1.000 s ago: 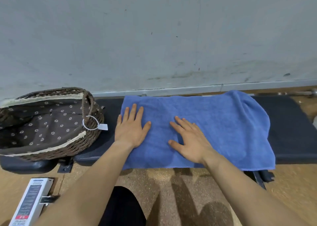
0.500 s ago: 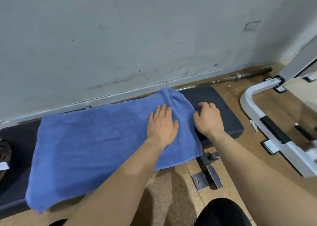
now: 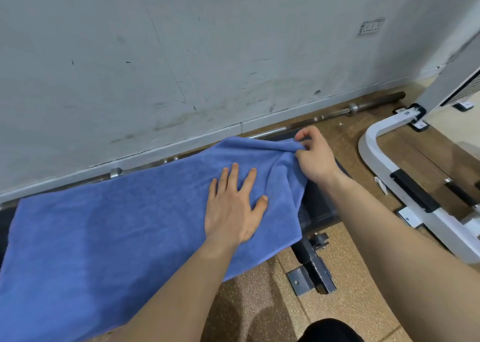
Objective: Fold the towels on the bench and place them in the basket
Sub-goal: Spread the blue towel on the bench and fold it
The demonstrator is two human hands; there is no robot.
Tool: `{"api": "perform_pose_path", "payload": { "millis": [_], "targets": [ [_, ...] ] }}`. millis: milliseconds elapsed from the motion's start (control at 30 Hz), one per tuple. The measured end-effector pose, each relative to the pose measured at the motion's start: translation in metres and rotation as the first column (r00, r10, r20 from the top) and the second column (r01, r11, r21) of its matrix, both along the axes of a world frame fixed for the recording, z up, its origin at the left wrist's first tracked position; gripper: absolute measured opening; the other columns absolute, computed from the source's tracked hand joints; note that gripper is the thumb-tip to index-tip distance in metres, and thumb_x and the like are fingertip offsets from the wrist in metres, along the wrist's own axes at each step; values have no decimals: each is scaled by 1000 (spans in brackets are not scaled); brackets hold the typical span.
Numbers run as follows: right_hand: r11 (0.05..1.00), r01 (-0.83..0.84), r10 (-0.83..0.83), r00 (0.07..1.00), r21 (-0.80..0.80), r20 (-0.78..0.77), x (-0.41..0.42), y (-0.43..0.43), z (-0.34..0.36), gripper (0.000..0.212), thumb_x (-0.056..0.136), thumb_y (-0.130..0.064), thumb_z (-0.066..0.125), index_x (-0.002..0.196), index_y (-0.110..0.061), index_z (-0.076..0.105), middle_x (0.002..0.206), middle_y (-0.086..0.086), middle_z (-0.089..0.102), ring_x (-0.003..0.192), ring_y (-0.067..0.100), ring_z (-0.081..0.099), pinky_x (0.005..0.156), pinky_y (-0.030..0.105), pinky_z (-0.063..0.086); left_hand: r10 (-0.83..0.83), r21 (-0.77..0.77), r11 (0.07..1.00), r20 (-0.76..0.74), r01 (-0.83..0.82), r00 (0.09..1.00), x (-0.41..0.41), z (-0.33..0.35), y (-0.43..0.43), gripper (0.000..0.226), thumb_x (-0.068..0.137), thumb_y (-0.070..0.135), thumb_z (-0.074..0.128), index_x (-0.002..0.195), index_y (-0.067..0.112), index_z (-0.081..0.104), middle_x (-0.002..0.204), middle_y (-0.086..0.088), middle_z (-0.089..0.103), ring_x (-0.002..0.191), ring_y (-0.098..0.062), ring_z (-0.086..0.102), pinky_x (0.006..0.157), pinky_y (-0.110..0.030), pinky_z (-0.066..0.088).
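Note:
A blue towel [image 3: 124,227] lies spread along the black padded bench [image 3: 320,206], covering most of it. My left hand [image 3: 233,206] rests flat on the towel near its right end, fingers spread. My right hand [image 3: 311,157] pinches the towel's far right corner and lifts it a little off the bench, raising a ridge in the cloth. The basket is out of view.
A grey wall [image 3: 207,55] runs right behind the bench, with a steel barbell [image 3: 350,109] lying on the floor along its base. A white machine frame [image 3: 405,180] stands on the wooden floor to the right. The bench's metal foot [image 3: 311,271] sticks out below.
My right hand went from resting on the bare bench pad to pinching the towel's far right corner and raising it. My left hand stayed flat on the towel. The view shifted slightly.

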State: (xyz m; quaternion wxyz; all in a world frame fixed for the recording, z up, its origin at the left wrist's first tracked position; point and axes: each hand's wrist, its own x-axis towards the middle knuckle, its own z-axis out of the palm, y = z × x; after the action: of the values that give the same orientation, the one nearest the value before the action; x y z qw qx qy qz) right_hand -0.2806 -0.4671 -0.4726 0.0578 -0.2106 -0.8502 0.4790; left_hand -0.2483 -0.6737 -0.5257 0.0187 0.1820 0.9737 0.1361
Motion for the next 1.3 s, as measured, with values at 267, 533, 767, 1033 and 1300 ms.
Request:
{"api": "perform_pose_path", "payload": {
  "millis": [267,533,767,1033,1300],
  "targets": [
    [980,11,-23,998,199,58,-24,12,18,47,92,-17,63,137,-17,50,109,2,64,102,18,59,84,23,39,-4,-49,999,32,5,999,-1,1,2,87,81,83,26,156,41,12,167,-2,-5,153,-24,-9,123,-47,0],
    [976,-9,-42,973,219,227,55,12,0,62,89,-29,62,146,-16,41,96,-6,62,92,17,61,76,33,44,6,-44,999,43,-4,999,0,1,3,97,74,92,25,156,41,13,167,0,-5,153,-22,-9,123,-47,0],
    [999,-14,2,969,47,248,84,32,9,63,83,-21,79,138,-19,48,93,2,64,84,17,66,76,36,54,3,-47,999,63,0,998,2,4,2,104,69,96,25,156,40,12,167,-1,-5,153,-23,-10,123,-48,0],
    [874,-81,-68,956,479,286,103,44,7,46,88,-29,71,131,-20,57,110,0,60,98,21,60,77,35,51,-10,-101,995,130,23,991,1,9,5,110,66,97,27,157,38,5,166,-3,-12,152,-26,-16,122,-51,-3],
    [674,-292,223,956,678,190,66,1,-23,56,93,-40,40,142,-15,50,147,9,46,131,32,45,105,45,41,-53,20,998,-142,56,989,-73,53,58,27,93,32,51,118,27,60,123,-2,58,115,-28,53,96,-40,38]
  ]
}}
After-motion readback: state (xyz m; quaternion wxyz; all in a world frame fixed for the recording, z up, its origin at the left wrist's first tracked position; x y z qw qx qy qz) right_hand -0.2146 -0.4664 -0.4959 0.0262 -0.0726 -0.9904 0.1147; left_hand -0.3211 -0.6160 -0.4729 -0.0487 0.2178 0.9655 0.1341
